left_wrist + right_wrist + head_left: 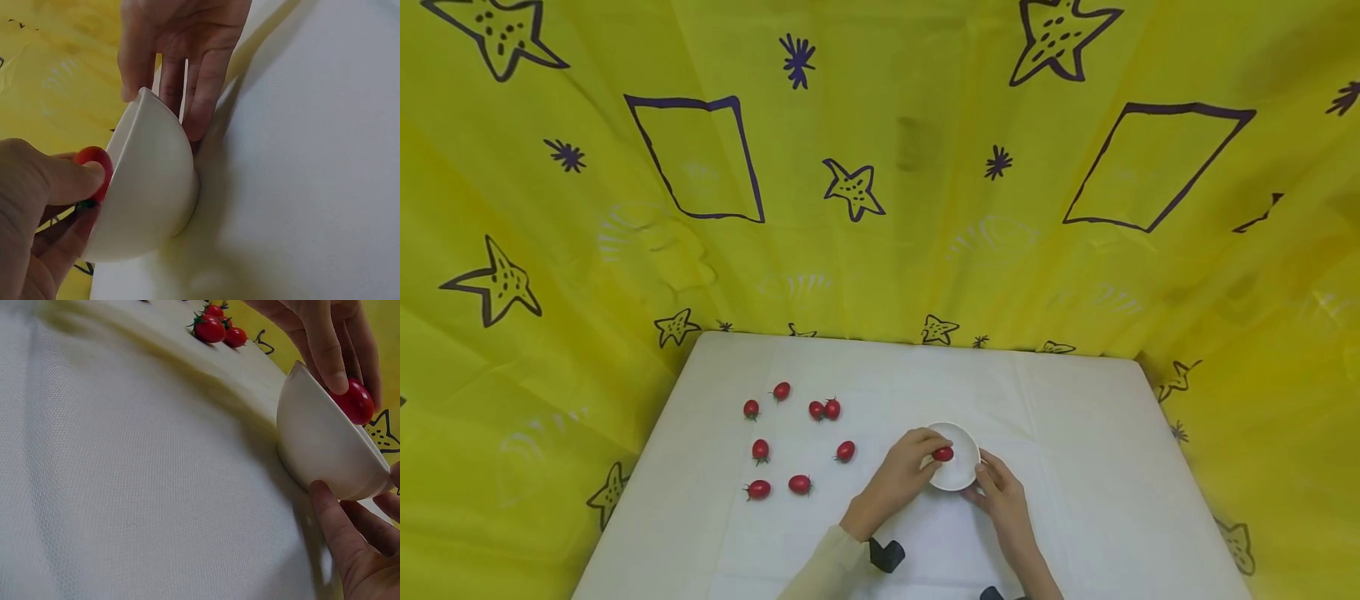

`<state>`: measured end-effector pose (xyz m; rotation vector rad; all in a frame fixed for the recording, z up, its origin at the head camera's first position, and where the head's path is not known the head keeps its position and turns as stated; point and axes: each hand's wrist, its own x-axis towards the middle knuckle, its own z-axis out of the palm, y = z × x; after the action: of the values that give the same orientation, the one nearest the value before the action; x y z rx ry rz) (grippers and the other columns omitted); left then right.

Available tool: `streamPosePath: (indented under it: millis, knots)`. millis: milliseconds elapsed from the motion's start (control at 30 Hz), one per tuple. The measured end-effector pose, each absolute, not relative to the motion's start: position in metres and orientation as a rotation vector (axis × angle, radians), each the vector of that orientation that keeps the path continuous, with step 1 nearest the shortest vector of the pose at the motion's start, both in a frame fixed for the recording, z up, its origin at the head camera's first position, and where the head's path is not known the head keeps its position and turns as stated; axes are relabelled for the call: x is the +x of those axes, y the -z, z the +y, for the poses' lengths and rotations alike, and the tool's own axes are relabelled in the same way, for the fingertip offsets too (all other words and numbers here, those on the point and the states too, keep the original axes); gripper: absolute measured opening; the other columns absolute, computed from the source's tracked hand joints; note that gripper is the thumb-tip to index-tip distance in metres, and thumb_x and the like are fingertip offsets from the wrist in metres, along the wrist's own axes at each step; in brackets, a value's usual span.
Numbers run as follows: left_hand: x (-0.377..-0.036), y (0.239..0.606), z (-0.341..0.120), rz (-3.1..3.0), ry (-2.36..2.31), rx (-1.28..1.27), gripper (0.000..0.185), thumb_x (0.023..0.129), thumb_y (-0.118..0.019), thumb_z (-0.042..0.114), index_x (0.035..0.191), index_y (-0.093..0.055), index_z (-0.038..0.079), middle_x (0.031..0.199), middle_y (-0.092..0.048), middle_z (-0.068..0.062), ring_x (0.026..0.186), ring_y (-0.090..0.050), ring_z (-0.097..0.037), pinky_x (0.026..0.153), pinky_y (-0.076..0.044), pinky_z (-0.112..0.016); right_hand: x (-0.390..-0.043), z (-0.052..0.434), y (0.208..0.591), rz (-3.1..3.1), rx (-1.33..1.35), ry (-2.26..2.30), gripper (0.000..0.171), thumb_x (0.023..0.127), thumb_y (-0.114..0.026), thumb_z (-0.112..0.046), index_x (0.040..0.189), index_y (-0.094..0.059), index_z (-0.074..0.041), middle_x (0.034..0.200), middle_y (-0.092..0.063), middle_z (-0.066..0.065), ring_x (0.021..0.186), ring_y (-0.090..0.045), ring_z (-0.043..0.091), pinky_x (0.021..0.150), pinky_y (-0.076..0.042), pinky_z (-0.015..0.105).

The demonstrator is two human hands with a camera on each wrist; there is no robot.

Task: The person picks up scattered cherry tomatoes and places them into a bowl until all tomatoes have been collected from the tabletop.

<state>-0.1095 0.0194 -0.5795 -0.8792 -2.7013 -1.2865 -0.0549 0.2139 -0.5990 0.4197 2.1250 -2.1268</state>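
**Tomato Held Over Bowl Rim**

Scattered on the left of the white table (1075, 467): eight loose tomatoes (800, 483). Pinched between thumb and fingertips of the left hand (898, 479), just over the white bowl (958, 482): one cherry tomato (943, 454). Steadying the bowl's near-right wall with straight, relaxed fingers, holding nothing: the right hand (1003, 500). Likely risk: tomato bouncing out, or bowl tipping under an uneven push.

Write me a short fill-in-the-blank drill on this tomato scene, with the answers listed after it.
1. The left hand pinches a red ____ over the bowl.
2. The right hand steadies the ____ bowl by its outer wall.
3. ____ loose tomatoes lie on the white table.

Missing words: tomato; white; Eight.
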Motion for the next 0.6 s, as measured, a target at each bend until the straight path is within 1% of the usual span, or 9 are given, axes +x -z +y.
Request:
streamPosePath:
  millis: [200, 333, 400, 600]
  knots:
    - [-0.115, 0.576, 0.029, -2.801, 1.021, -0.982, 0.03, 0.094, -0.07, -0.002, 0.121, -0.073, 0.011, 0.121, -0.073, -0.001, 0.117, -0.065, -0.016, 0.106, -0.054, -0.027, -0.054, 0.214, 0.598, 2.137, 0.437, 2.115, 0.049, 0.11, -0.052, -0.019, 0.152, -0.043, 0.005, 0.146, -0.054, 0.034, 0.107, -0.068, 0.0, 0.091, -0.062, 0.028]
    - [-0.118, 0.579, 0.034, -2.835, 0.892, -1.015, 0.027, 0.093, -0.071, -0.001, 0.117, -0.074, 0.011, 0.117, -0.074, 0.0, 0.113, -0.066, -0.014, 0.105, -0.054, -0.025, -0.054, 0.214, 0.598, 2.13, 0.44, 2.115, 0.049, 0.11, -0.052, -0.018, 0.153, -0.043, 0.005, 0.146, -0.054, 0.033, 0.108, -0.069, 0.001, 0.092, -0.062, 0.028]
    - [-0.12, 0.581, 0.036, -2.844, 0.852, -1.028, 0.026, 0.092, -0.072, 0.001, 0.115, -0.074, 0.012, 0.114, -0.075, 0.001, 0.11, -0.066, -0.013, 0.103, -0.055, -0.024, -0.053, 0.214, 0.598, 2.13, 0.438, 2.111, 0.049, 0.11, -0.052, -0.018, 0.153, -0.043, 0.004, 0.147, -0.054, 0.033, 0.112, -0.069, 0.005, 0.092, -0.061, 0.028]
    - [-0.122, 0.581, 0.041, -2.871, 0.747, -1.067, 0.022, 0.09, -0.077, 0.005, 0.111, -0.076, 0.012, 0.104, -0.074, 0.002, 0.099, -0.063, -0.01, 0.093, -0.054, -0.019, -0.053, 0.215, 0.598, 2.135, 0.424, 2.09, 0.051, 0.111, -0.051, -0.02, 0.155, -0.041, 0.003, 0.15, -0.051, 0.033, 0.128, -0.066, 0.029, 0.093, -0.061, 0.028]
